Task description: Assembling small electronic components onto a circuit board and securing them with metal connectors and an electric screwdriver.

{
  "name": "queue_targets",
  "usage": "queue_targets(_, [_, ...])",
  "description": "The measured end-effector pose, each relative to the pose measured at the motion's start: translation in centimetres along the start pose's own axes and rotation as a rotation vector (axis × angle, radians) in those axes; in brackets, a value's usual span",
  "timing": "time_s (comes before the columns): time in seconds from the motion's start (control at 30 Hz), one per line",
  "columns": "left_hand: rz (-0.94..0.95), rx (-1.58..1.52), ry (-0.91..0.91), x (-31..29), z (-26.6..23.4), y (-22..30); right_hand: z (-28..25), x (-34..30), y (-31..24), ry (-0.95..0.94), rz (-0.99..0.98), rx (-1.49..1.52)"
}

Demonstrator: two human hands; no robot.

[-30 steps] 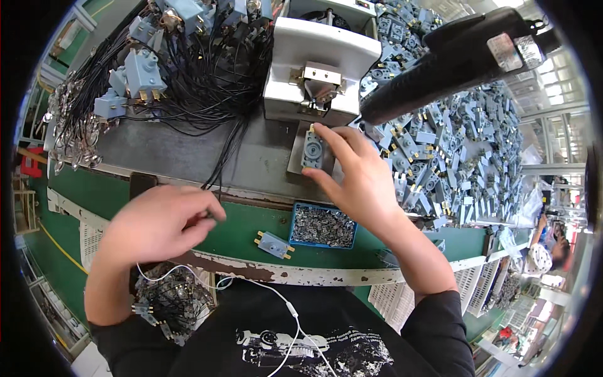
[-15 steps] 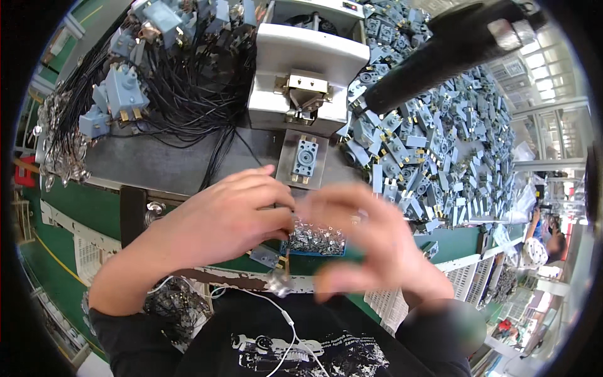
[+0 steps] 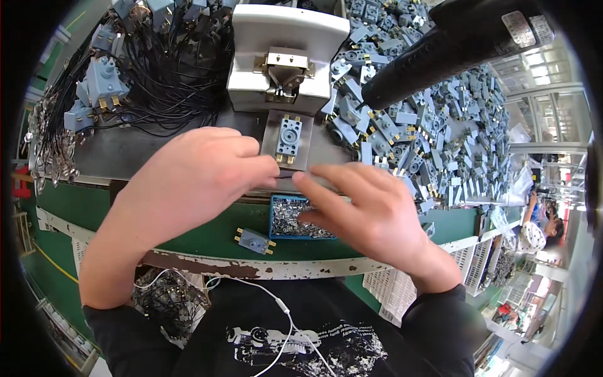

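Note:
My left hand has its fingers closed on one end of a thin dark wire. From the other side, the fingertips of my right hand pinch the same wire, just in front of the metal plate. On that plate lies a grey switch block with brass terminals, below the jaws of a white press machine. Under my right hand sits a blue tray of small shiny metal pieces, partly covered by the fingers. A second grey switch block rests on the green surface near the table edge.
A large heap of grey switch blocks spreads over the right side. Black wires with blocks attached lie at the left, shiny metal parts hanging beside them. A black tube juts in from the upper right.
My hands have come together near the metal plate, the right one moving from a blurred, spread pose to a pinch. The shiny piece by the table edge no longer shows. The view has shifted slightly.

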State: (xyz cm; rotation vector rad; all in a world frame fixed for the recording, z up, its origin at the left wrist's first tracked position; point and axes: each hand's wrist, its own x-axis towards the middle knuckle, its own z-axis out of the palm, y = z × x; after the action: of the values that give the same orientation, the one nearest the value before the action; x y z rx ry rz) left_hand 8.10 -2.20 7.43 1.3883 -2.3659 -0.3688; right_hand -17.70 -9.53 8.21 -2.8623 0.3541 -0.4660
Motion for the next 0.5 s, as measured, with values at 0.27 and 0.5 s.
queue_targets(0.27, [-0.079, -0.267, -0.078, -0.1, -0.9, -1.4, 1.5, 0.6, 4.0, -0.285, 0.536, 1.162])
queue_targets(0.5, [-0.201, -0.222, 0.063, 0.0, 0.0, 1.7, 4.4, -1.1, 0.8, 0.345, 0.374, 0.402])
